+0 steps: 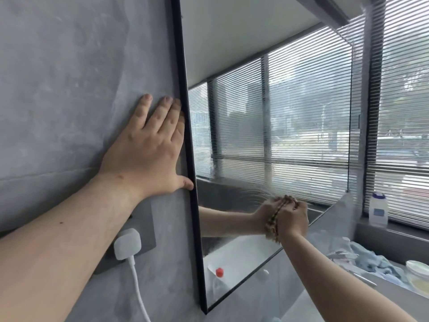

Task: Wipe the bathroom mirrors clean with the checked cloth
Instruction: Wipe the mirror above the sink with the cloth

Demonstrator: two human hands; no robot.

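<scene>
Grey wall (69, 54), mirror (267, 112) edge, left hand (148, 154).

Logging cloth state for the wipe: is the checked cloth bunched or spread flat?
Bunched. The right hand grips the checked cloth in a wad against the mirror; only a narrow strip shows.

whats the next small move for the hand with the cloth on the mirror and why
Probably sweep the right hand, which presses the checked cloth against the mirror low down, upward across the glass. Hazy streaks show above the cloth, so that area looks unwiped. The left hand lies flat on the wall beside the frame, bracing.
</scene>
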